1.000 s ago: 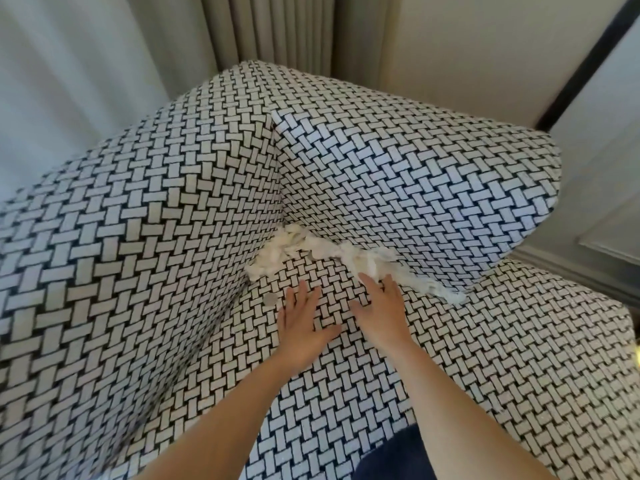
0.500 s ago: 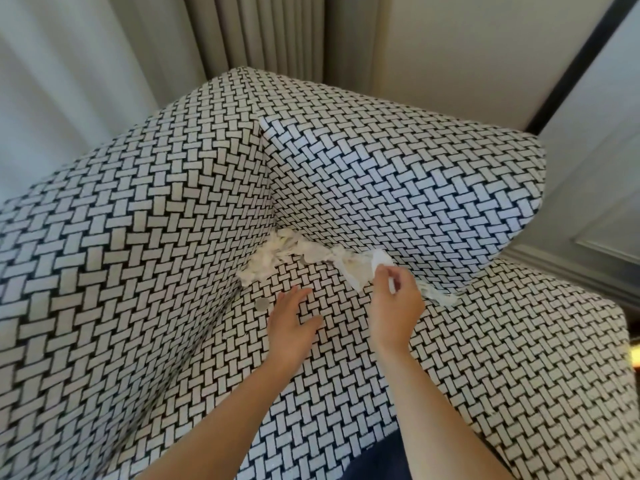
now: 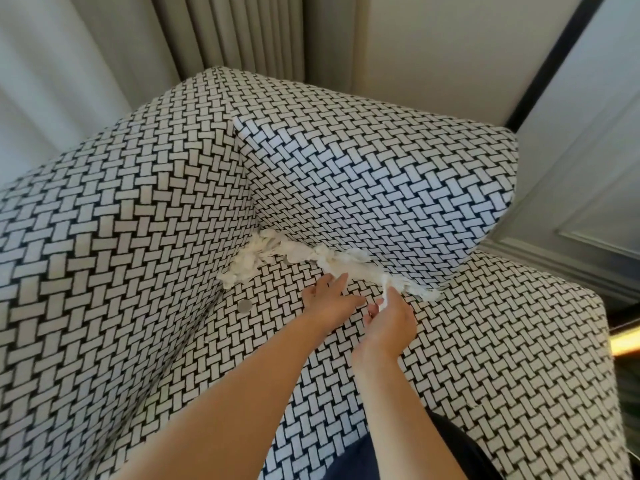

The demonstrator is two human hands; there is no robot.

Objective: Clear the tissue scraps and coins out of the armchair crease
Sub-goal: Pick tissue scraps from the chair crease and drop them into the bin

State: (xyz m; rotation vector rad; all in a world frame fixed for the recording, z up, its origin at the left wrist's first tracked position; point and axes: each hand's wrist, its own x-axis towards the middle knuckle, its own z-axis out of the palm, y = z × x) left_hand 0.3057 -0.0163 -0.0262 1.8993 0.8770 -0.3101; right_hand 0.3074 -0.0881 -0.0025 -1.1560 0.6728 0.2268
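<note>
Pleated curtain (image 3: pixel 235 29) behind, armchair (image 3: pixel 121 237) in black-and-white woven cloth, fluffy torn tissue scraps (image 3: pixel 277 251) along its crease, round coin (image 3: pixel 245 305) nearby, left hand (image 3: pixel 330 299) lying flat, right hand (image 3: pixel 391 323) pinching a scrap.

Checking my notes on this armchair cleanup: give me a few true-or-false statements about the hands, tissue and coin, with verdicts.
1. The right hand pinches a tissue strip. True.
2. The left hand holds a coin. False: its fingers are straight and hold nothing.
3. A coin lies on the seat left of the left hand. True.
4. The crease holds no tissue. False: tissue scraps line the crease.
</note>
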